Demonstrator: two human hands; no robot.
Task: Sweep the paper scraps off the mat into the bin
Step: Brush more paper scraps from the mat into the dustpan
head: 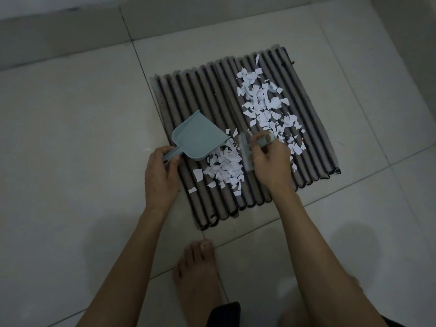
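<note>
A ribbed grey-and-black mat (207, 95) lies on the tiled floor. White paper scraps (264, 100) are strewn over its right half, and a second heap of scraps (226, 166) lies near its front. My left hand (160, 175) grips the handle of a pale blue dustpan (198, 135), whose mouth rests on the mat beside that heap. My right hand (271, 161) holds a small pale blue brush (245, 152) standing on the mat just right of the heap. No bin is in view.
Pale floor tiles (70, 138) surround the mat, with a wall base along the top edge. My bare foot (198, 272) stands on the floor just in front of the mat's near corner.
</note>
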